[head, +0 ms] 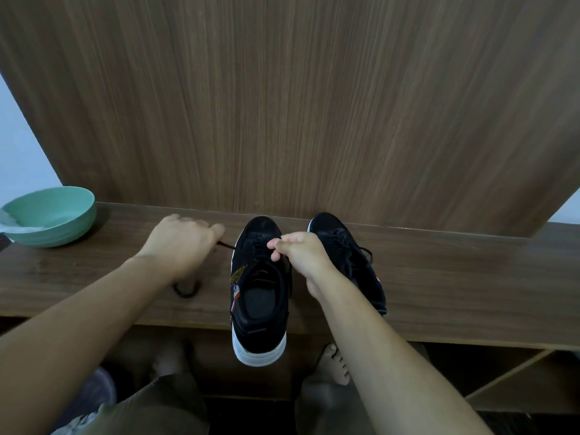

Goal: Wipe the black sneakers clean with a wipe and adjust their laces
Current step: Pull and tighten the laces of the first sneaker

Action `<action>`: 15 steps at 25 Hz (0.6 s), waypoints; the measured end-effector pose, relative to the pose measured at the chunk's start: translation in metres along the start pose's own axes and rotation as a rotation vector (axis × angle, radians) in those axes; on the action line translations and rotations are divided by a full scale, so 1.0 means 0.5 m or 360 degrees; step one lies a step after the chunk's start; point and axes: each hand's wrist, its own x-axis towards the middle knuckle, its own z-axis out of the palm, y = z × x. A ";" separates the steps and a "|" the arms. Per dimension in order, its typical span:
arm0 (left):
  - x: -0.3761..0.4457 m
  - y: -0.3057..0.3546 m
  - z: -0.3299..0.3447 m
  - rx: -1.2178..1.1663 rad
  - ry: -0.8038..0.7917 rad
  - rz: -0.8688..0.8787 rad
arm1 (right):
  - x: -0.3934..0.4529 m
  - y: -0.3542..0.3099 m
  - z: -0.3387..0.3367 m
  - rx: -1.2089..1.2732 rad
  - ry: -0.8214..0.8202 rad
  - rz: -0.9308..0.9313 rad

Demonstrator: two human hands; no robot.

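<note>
Sneakers sit toes-to-wall on a wooden shelf, past a green bowl at far left. Left hand pinches a lace end pulled sideways from the near sneaker, whose heel overhangs the edge; right hand pinches its laces above the tongue. The second sneaker lies just right.

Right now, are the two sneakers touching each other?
Apart. The head view shows bare wooden shelf and the right hand between the left sneaker and the right sneaker.
</note>
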 end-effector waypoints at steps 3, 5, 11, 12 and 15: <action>0.006 -0.026 -0.051 -0.0632 0.0131 -0.0258 | 0.016 -0.034 0.009 -0.0388 0.0015 0.0040; 0.023 -0.034 -0.094 -0.1417 -0.0047 -0.0318 | 0.025 -0.050 0.018 -0.0903 0.0010 -0.0061; 0.081 -0.009 -0.181 -0.2123 -0.0533 -0.0310 | 0.004 -0.049 0.003 -0.1664 -0.0171 -0.0746; 0.097 -0.009 -0.179 -0.2046 -0.0487 -0.0283 | 0.003 -0.043 -0.002 -0.1632 -0.0173 -0.0770; 0.139 -0.014 -0.160 -0.1610 -0.0254 -0.0217 | 0.006 -0.036 -0.010 -0.1256 -0.0164 -0.0524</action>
